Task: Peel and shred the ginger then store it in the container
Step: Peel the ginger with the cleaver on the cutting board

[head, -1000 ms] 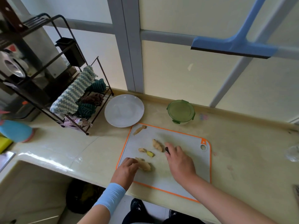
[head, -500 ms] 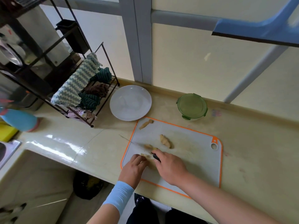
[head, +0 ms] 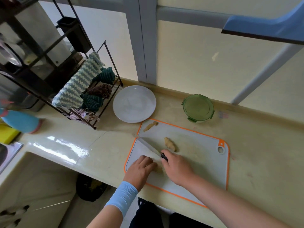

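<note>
Head view: the worked ginger piece (head: 158, 167) lies at the near-left part of the cutting board (head: 197, 163), half hidden between the hands. The left hand (head: 139, 170) holds it down with curled fingers. The right hand (head: 177, 168) is clamped on the dark handle of the knife (head: 148, 146), whose blade reaches past the board's left edge.

Two more pieces lie on the board: the middle ginger piece (head: 170, 144) and the corner ginger piece (head: 150, 126) at its far-left corner. Whether any piece is fully peeled cannot be told. No shreds are visible.

Assessment: cutting is at an early stage; shredding and storage are outstanding.

The container (head: 198, 108) stands on the worktop (head: 263, 153) just beyond the board's far edge. Its green lid is on and must come off before filling. A white plate (head: 134, 103) sits just beyond the board's far-left corner. A rack (head: 105, 66) of cloths stands further left of the board. Nothing lies between board and container.
</note>
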### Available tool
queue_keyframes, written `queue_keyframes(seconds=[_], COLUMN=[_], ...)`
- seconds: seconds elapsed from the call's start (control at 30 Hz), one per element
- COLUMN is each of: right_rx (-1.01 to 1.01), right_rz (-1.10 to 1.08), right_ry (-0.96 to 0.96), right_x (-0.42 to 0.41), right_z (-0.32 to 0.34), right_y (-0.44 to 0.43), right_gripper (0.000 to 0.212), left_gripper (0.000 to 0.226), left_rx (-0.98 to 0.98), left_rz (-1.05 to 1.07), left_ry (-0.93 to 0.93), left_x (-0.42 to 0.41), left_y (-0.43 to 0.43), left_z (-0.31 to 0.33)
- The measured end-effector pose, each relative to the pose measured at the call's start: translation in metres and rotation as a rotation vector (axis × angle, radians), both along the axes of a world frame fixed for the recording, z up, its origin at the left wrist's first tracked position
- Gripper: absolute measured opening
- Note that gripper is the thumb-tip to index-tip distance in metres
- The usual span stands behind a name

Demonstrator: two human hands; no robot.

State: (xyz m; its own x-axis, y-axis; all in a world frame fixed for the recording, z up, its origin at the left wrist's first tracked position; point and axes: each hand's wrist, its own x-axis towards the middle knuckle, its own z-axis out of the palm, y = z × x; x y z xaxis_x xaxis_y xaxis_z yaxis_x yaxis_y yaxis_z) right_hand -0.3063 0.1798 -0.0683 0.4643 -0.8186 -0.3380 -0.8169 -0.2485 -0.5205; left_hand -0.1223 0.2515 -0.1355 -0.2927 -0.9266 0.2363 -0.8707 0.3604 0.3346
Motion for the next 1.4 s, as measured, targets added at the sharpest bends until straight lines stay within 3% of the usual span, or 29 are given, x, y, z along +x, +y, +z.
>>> queue_keyframes(seconds=[0.23, 0.33, 0.47, 0.63, 0.73, 0.93, 1.03, 1.27, 1.4], right_rx=[0.006, 0.006, 0.002, -0.062, -0.078, -0.283, -0.349, -0.277, -0.292], right_rz=[-0.001, -0.015, 0.02, 0.124, 0.148, 0.225, 0.224, 0.178, 0.212], right_ry=[-0.006, 0.006, -0.007, 0.029, 0.03, 0.059, 0.126, 0.264, 0.297], right_x=[-0.014, -0.016, -0.018, -0.027, -0.03, -0.018, -0.003, 0.017, 0.014], right_z=[-0.001, 0.001, 0.007, 0.007, 0.005, -0.001, -0.001, 0.004, 0.008], right_y=[-0.006, -0.009, -0.006, 0.001, 0.002, 0.016, 0.025, 0.035, 0.032], right_gripper=[0.028, 0.028, 0.029, 0.035, 0.036, 0.029, 0.029, 0.058, 0.047], left_gripper=[0.036, 0.024, 0.027, 0.033, 0.02, 0.019, 0.02, 0.019, 0.019], left_rx=[0.09, 0.085, 0.012, 0.008, 0.001, -0.033, -0.064, -0.098, -0.108], left_rz=[0.049, 0.041, -0.055, -0.02, -0.012, 0.038, 0.055, 0.084, 0.066], left_ry=[-0.026, -0.006, -0.015, 0.005, 0.0, -0.011, 0.029, 0.055, 0.064], left_x=[-0.007, -0.004, 0.003, 0.004, -0.004, -0.008, -0.011, -0.015, -0.011], left_y=[-0.01, -0.014, -0.009, 0.005, 0.002, 0.003, 0.003, 0.001, -0.001], left_z=[0.007, 0.008, 0.009, 0.007, 0.007, 0.001, 0.004, 0.003, 0.005])
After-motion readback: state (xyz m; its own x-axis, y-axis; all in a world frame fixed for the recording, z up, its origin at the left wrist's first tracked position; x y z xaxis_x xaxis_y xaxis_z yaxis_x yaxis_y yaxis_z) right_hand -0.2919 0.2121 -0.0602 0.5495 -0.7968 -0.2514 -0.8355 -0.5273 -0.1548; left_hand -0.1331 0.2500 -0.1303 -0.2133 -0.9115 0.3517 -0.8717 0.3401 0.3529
